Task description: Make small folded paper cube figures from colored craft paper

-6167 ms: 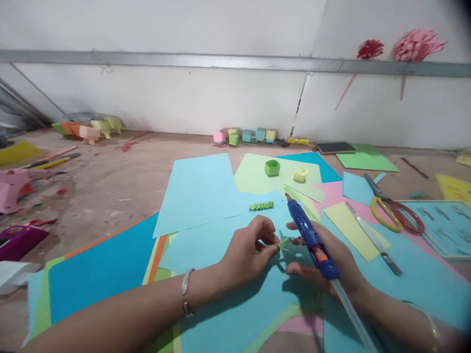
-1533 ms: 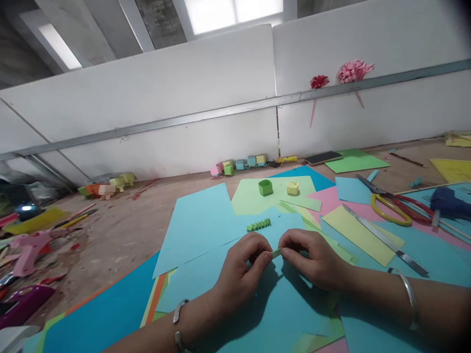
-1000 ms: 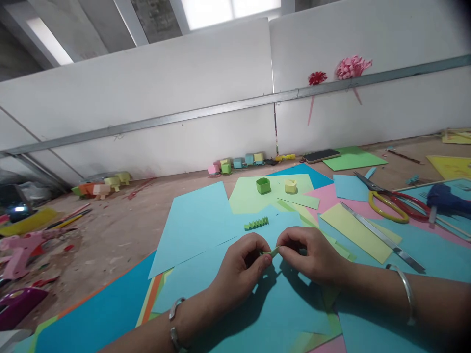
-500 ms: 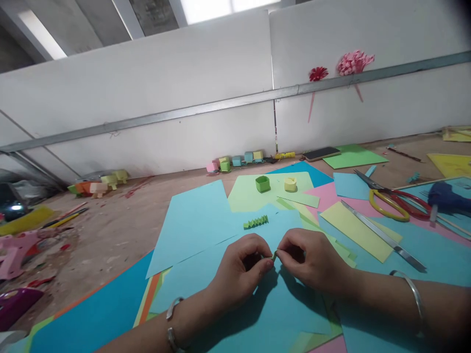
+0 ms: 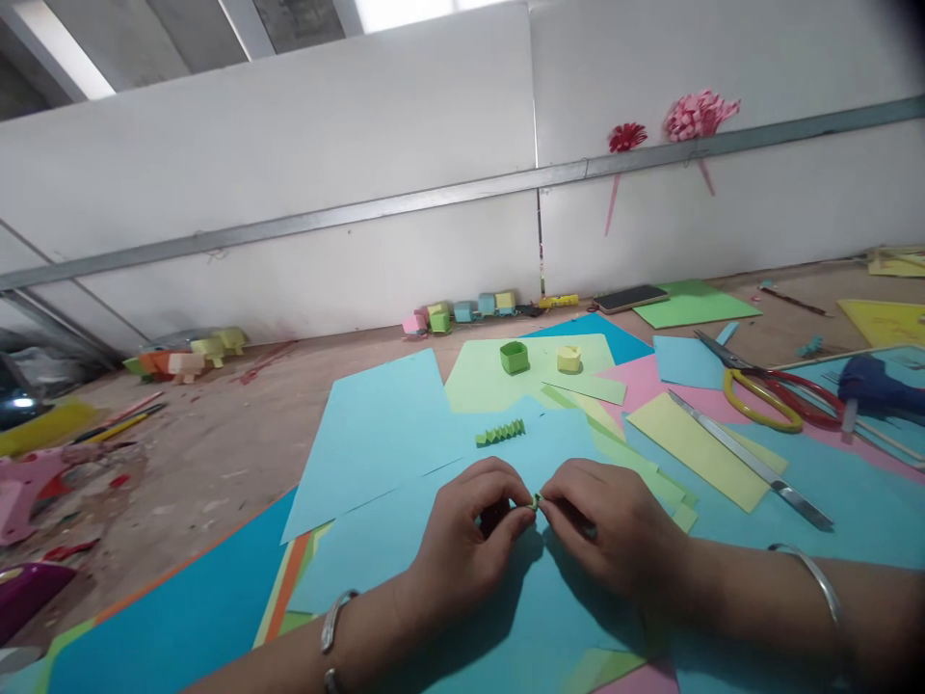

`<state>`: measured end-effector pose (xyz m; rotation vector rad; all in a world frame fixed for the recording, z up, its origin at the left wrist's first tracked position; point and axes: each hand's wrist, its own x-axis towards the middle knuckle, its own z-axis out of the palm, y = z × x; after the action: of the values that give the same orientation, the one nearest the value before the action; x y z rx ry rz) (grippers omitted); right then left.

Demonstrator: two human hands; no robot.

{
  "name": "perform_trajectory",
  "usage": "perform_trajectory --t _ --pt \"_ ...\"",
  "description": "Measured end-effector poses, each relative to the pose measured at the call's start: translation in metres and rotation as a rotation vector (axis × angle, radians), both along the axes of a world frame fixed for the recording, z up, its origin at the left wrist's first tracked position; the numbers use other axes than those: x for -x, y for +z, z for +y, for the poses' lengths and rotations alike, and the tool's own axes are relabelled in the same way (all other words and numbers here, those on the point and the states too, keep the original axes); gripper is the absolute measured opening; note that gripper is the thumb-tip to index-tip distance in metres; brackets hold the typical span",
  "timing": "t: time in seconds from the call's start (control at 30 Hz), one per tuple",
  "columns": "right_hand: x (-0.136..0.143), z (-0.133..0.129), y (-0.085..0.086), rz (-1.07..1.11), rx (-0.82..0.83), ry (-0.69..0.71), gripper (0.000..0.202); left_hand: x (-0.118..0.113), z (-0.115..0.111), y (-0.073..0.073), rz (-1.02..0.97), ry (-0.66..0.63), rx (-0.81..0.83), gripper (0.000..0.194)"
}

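Observation:
A small green paper strip (image 5: 536,502) is pinched between both hands over light blue paper (image 5: 462,588). My left hand (image 5: 473,525) grips one end with thumb and forefinger. On the other end, the fingertips of my right hand (image 5: 614,516) are closed, almost touching the left ones. Most of the strip is hidden by the fingers. Just beyond the hands lies a zigzag-folded green strip (image 5: 500,433). Farther back, a green paper box (image 5: 515,358) and a pale yellow paper piece (image 5: 568,359) stand on a light green sheet (image 5: 477,371).
To the right lie scissors (image 5: 766,386), a utility knife (image 5: 752,461) and a blue glue gun (image 5: 878,390). A phone (image 5: 630,299) rests near the white wall, beside small paper boxes (image 5: 466,310). A pink glue gun (image 5: 33,487) is at far left.
Both hands stay pinched on the strip, and the right fingers have shifted slightly, turning its end. The whole view has tilted down a little.

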<state>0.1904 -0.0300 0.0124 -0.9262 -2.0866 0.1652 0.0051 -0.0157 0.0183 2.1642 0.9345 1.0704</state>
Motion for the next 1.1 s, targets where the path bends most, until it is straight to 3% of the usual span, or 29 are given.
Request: perform_trajectory --t 0.17,0.5,0.77,0.8,0.93,1.1 --pt "-0.001 -0.002 0.003 0.072 0.095 0.063 0.018 0.002 0.001 0.000 -0.007 -0.001 -0.020 0.013" --pt "-0.004 0.003 0.015 0.162 0.463 0.089 0.008 0.006 0.006 0.006 -0.082 -0.159 0.085 0.011" --pt "-0.010 0.009 0.008 -0.090 0.101 0.158 0.016 0.002 0.001 0.000 -0.021 -0.086 0.132 0.007" --pt "-0.010 0.010 0.010 -0.075 0.101 0.171 0.015 0.002 -0.001 -0.001 -0.056 -0.091 0.157 0.009" --pt "-0.012 0.013 0.020 0.053 0.130 0.211 0.015 0.002 -0.002 -0.002 -0.281 -0.079 0.357 0.049" --pt "-0.014 0.008 0.029 0.170 0.176 0.225 0.017 0.001 0.001 0.001 -0.388 -0.135 0.769 0.042"
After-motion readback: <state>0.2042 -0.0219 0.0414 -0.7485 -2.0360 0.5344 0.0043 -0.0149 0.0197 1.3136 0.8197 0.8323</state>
